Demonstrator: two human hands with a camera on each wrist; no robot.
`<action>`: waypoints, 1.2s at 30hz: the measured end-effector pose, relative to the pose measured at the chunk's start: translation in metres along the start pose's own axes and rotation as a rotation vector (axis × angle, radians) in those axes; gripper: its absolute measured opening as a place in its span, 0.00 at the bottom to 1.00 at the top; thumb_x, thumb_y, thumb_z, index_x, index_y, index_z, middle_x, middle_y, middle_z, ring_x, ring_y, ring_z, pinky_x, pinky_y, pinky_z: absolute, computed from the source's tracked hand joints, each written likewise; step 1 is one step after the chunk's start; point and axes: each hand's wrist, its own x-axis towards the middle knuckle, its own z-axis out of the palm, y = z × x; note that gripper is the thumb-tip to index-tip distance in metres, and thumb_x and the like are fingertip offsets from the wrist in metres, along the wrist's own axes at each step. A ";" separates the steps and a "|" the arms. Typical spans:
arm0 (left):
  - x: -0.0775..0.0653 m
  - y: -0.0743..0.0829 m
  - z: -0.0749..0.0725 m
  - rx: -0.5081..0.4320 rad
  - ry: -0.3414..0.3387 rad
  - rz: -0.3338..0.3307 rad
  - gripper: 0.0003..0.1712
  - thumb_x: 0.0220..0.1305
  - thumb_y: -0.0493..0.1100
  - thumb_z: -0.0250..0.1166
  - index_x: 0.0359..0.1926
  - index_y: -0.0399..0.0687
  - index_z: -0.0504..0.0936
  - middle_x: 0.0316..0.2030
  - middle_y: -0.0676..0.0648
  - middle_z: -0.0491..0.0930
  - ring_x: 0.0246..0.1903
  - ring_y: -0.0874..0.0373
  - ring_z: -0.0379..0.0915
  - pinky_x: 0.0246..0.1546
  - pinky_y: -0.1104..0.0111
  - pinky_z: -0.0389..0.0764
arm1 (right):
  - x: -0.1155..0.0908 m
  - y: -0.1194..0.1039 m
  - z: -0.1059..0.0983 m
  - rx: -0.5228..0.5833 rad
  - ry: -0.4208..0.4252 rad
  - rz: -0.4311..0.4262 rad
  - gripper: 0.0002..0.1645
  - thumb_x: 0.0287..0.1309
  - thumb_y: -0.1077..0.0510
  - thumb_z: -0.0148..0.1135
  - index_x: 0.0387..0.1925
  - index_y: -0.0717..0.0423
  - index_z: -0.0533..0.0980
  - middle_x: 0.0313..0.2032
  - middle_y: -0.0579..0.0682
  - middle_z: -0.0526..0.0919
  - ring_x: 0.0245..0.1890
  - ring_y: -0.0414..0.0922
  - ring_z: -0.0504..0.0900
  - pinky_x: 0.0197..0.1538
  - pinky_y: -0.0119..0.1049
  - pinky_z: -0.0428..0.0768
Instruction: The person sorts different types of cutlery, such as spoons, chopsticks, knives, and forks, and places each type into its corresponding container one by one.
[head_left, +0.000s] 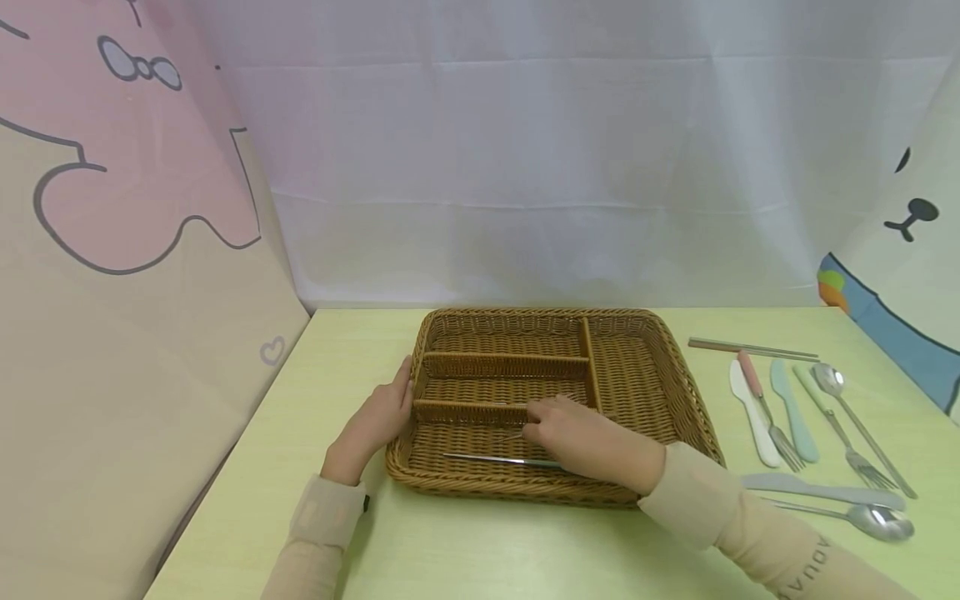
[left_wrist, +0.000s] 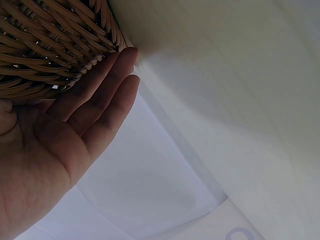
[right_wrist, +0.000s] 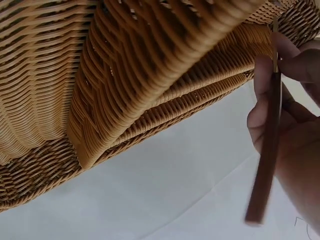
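A brown wicker basket with divided compartments stands on the table. My left hand rests against its left side; in the left wrist view, the extended fingers touch the weave. Over the front compartment, my right hand pinches a thin utensil with a brown handle and a slim metal part, apparently a chopstick. Whether it is one or a pair, I cannot tell. Beneath that hand, a slender metal piece lies in the front compartment, its right end hidden.
Right of the basket lie chopsticks, a white knife, a pink-handled fork, a green knife, a green-handled fork, spoons and a grey knife. A white curtain hangs behind.
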 end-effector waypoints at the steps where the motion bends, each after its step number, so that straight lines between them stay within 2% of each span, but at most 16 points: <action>1: 0.000 0.000 0.000 -0.001 -0.001 -0.001 0.30 0.73 0.42 0.35 0.70 0.36 0.40 0.10 0.52 0.61 0.07 0.62 0.53 0.13 0.67 0.66 | 0.000 -0.001 0.000 0.015 -0.018 0.008 0.11 0.52 0.68 0.61 0.38 0.56 0.80 0.50 0.60 0.79 0.51 0.53 0.75 0.53 0.47 0.76; 7: 0.000 0.000 0.000 -0.001 -0.003 -0.008 0.30 0.73 0.42 0.35 0.70 0.36 0.40 0.10 0.51 0.62 0.07 0.62 0.53 0.13 0.66 0.67 | 0.000 -0.003 -0.001 0.076 -0.089 0.041 0.15 0.52 0.71 0.59 0.42 0.59 0.79 0.54 0.63 0.74 0.55 0.55 0.72 0.53 0.43 0.76; 9: 0.001 0.000 0.001 -0.001 -0.005 -0.008 0.30 0.73 0.43 0.35 0.70 0.37 0.40 0.10 0.51 0.61 0.07 0.62 0.53 0.13 0.66 0.66 | 0.000 -0.003 -0.001 0.068 -0.093 0.028 0.15 0.50 0.72 0.60 0.42 0.60 0.79 0.53 0.62 0.74 0.54 0.54 0.72 0.52 0.41 0.76; 12: 0.001 -0.001 0.001 -0.004 -0.010 -0.008 0.30 0.73 0.43 0.35 0.70 0.37 0.39 0.10 0.52 0.61 0.07 0.62 0.52 0.13 0.67 0.66 | 0.000 -0.003 0.000 0.057 -0.097 -0.007 0.14 0.47 0.73 0.62 0.39 0.60 0.79 0.45 0.57 0.75 0.45 0.47 0.76 0.44 0.32 0.80; 14: 0.001 -0.001 0.001 -0.008 -0.013 -0.009 0.30 0.73 0.43 0.35 0.70 0.38 0.39 0.10 0.52 0.61 0.07 0.62 0.52 0.13 0.67 0.66 | 0.000 -0.003 0.001 0.050 -0.104 -0.033 0.14 0.46 0.73 0.63 0.37 0.59 0.80 0.41 0.54 0.74 0.38 0.42 0.76 0.34 0.26 0.79; 17: 0.000 0.000 0.001 -0.014 -0.017 -0.011 0.30 0.73 0.43 0.35 0.70 0.38 0.38 0.10 0.52 0.61 0.07 0.62 0.52 0.13 0.67 0.66 | 0.000 -0.004 0.000 0.062 -0.144 -0.037 0.15 0.45 0.73 0.64 0.37 0.58 0.80 0.40 0.53 0.74 0.35 0.40 0.75 0.27 0.25 0.75; 20: 0.000 0.001 0.000 -0.015 -0.017 -0.009 0.30 0.73 0.43 0.35 0.70 0.37 0.38 0.10 0.51 0.62 0.07 0.62 0.52 0.13 0.66 0.66 | 0.000 -0.005 -0.002 0.078 -0.181 -0.020 0.17 0.45 0.72 0.64 0.40 0.57 0.80 0.44 0.54 0.75 0.40 0.42 0.77 0.30 0.25 0.77; 25: -0.001 0.001 -0.001 -0.016 -0.014 -0.005 0.30 0.73 0.42 0.35 0.70 0.37 0.38 0.10 0.51 0.63 0.07 0.62 0.53 0.14 0.66 0.67 | 0.001 -0.007 -0.002 0.068 -0.184 -0.023 0.18 0.44 0.71 0.65 0.40 0.57 0.80 0.43 0.54 0.79 0.40 0.42 0.78 0.38 0.25 0.80; 33: -0.001 0.001 -0.001 -0.016 -0.016 -0.001 0.30 0.73 0.42 0.35 0.70 0.36 0.39 0.10 0.52 0.62 0.07 0.62 0.52 0.13 0.67 0.66 | 0.001 -0.006 0.002 0.005 -0.197 -0.032 0.15 0.44 0.69 0.65 0.38 0.56 0.80 0.38 0.50 0.80 0.35 0.39 0.79 0.37 0.24 0.79; 36: -0.001 0.002 -0.001 -0.013 -0.013 0.000 0.30 0.73 0.42 0.35 0.70 0.36 0.39 0.10 0.52 0.61 0.07 0.62 0.52 0.13 0.67 0.66 | 0.002 -0.007 0.003 0.016 -0.219 -0.006 0.17 0.46 0.70 0.64 0.42 0.58 0.79 0.45 0.53 0.80 0.41 0.43 0.79 0.41 0.28 0.80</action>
